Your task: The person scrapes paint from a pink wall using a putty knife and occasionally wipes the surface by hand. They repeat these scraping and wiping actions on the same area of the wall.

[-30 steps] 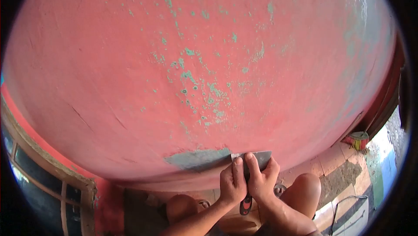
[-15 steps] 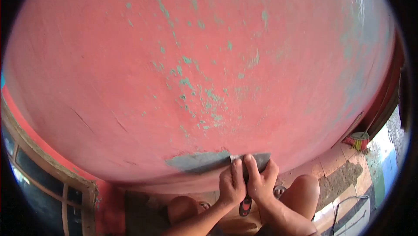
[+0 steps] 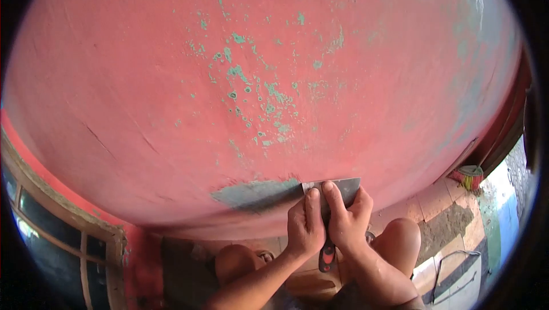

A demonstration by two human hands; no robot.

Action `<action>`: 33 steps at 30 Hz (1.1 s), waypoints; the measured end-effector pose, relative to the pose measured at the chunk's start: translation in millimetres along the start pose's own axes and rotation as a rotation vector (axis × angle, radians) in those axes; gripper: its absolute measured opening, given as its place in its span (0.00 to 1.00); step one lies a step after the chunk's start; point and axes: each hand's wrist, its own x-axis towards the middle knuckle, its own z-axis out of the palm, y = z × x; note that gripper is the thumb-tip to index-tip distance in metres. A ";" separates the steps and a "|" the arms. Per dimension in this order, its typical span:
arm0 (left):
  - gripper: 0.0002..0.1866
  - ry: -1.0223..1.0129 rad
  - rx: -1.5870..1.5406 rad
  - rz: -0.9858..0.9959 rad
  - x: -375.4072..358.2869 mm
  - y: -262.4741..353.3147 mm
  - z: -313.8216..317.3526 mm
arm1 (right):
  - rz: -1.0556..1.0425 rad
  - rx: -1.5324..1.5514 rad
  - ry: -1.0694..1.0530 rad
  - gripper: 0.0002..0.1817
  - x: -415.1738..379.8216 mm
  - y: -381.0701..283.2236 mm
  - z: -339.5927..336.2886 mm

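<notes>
Both hands grip one scraper point(image 3: 346, 189) with a wide metal blade and a black and red handle. My left hand point(image 3: 306, 224) is closed around its left side, thumb pressed up against the blade. On the other side my right hand point(image 3: 347, 218) is closed too, its thumb on the blade's face. The blade lies at the low part of a pink painted wall point(image 3: 143, 81). Just left of it a bare grey patch point(image 3: 251, 194) shows, its upper edge ragged. The handle's end points down between my forearms.
Green flecks point(image 3: 271, 101) dot the wall above. A broom head point(image 3: 470, 177) with red and yellow bristles rests at the right. A framed window point(image 3: 51, 224) is at lower left. My knees point(image 3: 400, 247) are bent above the tiled floor point(image 3: 423, 204), near a dirt patch point(image 3: 443, 233).
Hands and scraper sit slightly higher in view, and the blade looks more level. The wall marks have also shifted upward as the camera tilted. Both hands keep their hold.
</notes>
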 end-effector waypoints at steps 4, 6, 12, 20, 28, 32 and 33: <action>0.19 0.022 0.066 0.096 -1.5 -18.5 2.0 | -0.084 -0.036 0.041 0.11 -10.0 35.2 -0.9; 0.19 0.053 0.029 0.097 -4.5 -19.9 2.5 | -0.105 -0.058 0.033 0.12 -8.2 32.0 0.3; 0.20 0.011 0.089 0.068 -7.4 -28.5 -3.6 | -0.049 -0.118 0.003 0.10 -9.7 38.3 -2.9; 0.22 -0.019 0.116 0.011 -8.6 -26.5 -7.1 | 0.001 -0.108 -0.016 0.12 -11.0 34.8 -1.8; 0.21 0.022 0.070 0.047 -7.9 -30.8 -5.4 | -0.038 -0.074 0.040 0.13 -12.2 43.3 1.0; 0.21 -0.004 0.027 0.063 1.0 -12.4 -8.8 | -0.029 0.039 0.049 0.12 -10.1 27.7 7.5; 0.21 -0.023 0.091 0.044 1.0 -6.8 -11.0 | -0.016 -0.070 0.009 0.12 -8.1 34.7 1.0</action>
